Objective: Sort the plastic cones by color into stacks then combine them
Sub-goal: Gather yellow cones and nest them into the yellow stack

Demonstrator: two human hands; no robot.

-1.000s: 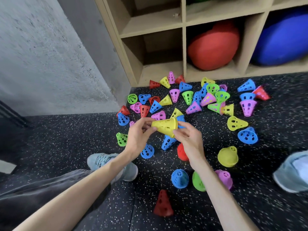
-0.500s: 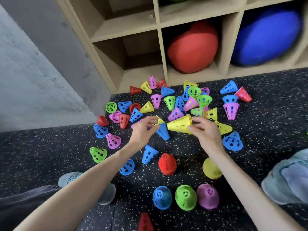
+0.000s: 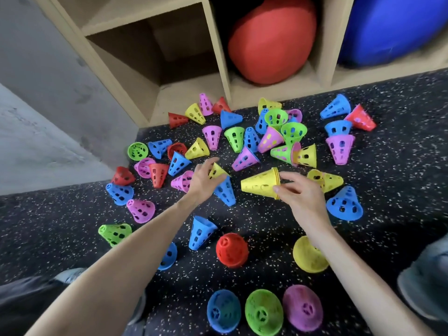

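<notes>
Holding a nested stack of yellow perforated plastic cones sideways, tip pointing left, the right hand pinches its wide rim w/ thumb and fingers. Left hand, just left of the stack, curls its fingers round a single yellow plastic cone lying on the black speckled rubber floor. Vs 0.5 s ago: left hand has closed further onto that cone; stack and right hand sit about as before, apart from the left hand.
</notes>
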